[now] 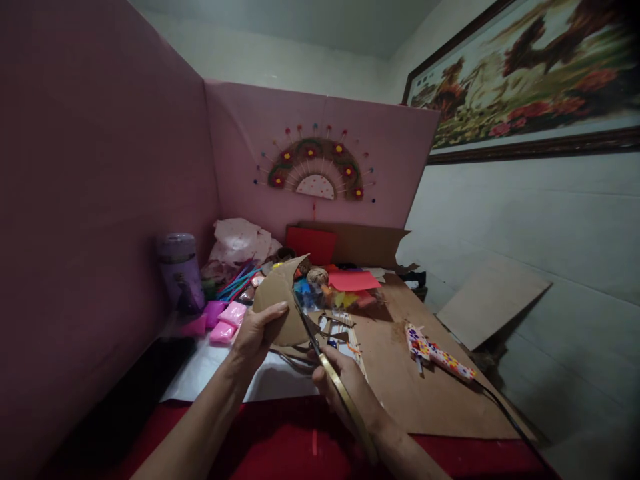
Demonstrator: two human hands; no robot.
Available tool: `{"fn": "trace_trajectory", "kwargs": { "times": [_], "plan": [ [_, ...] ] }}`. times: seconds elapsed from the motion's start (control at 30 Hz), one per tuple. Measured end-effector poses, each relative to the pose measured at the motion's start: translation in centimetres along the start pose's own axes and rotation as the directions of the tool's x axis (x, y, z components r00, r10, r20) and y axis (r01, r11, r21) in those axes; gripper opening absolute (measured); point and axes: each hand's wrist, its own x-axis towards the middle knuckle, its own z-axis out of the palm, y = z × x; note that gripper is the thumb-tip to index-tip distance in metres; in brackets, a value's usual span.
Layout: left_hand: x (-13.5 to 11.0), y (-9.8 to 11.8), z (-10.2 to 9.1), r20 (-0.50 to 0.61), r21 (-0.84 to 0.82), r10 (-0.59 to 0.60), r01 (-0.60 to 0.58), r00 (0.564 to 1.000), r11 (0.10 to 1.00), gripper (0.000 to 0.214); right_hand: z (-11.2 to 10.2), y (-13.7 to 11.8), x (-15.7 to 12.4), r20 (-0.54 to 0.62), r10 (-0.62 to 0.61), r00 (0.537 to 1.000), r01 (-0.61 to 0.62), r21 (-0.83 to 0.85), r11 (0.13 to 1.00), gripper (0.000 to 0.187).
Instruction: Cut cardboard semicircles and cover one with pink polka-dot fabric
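My left hand (257, 333) is closed on a curved piece of brown cardboard (277, 293), thumb on its face, and holds it upright above the table. My right hand (345, 387) grips a pair of scissors (330, 373) with gold-coloured handles. The blades point up and away, and their tips reach the cardboard's right edge near the middle. Cardboard offcuts lie on the table just beneath both hands.
A large brown cardboard sheet (415, 373) covers the table's right part, with a beaded strip (437, 353) on it. Pink packets (225, 323), a purple bottle (180, 270), coloured sticks, red paper (353, 280) and twine crowd the back. Pink boards wall the left and rear.
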Motion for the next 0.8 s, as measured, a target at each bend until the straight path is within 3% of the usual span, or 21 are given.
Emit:
{"fn": "trace_trajectory", "kwargs": {
  "times": [0.13, 0.3, 0.63, 0.8],
  "plan": [
    [0.0, 0.0, 0.0, 0.003, -0.007, 0.014, -0.014, 1.000, 1.000, 0.044, 0.0, -0.4, 0.0, -0.022, -0.058, 0.998, 0.058, -0.002, 0.998, 0.051],
    [-0.1, -0.1, 0.1, 0.001, -0.012, 0.007, -0.007, 1.000, 1.000, 0.046, 0.3, -1.1, -0.1, -0.046, 0.004, 0.999, 0.000, 0.072, 0.997, 0.057],
    [0.1, -0.1, 0.0, -0.007, 0.008, 0.020, -0.020, 1.000, 1.000, 0.045, 0.8, 0.7, 0.4, -0.053, 0.039, 0.998, -0.033, 0.117, 0.993, 0.035],
    [0.1, -0.3, -0.1, -0.017, 0.008, -0.001, 0.002, 1.000, 1.000, 0.041, 0.5, 0.5, 0.3, -0.015, 0.087, 0.996, -0.085, 0.095, 0.992, 0.042]
  ]
}}
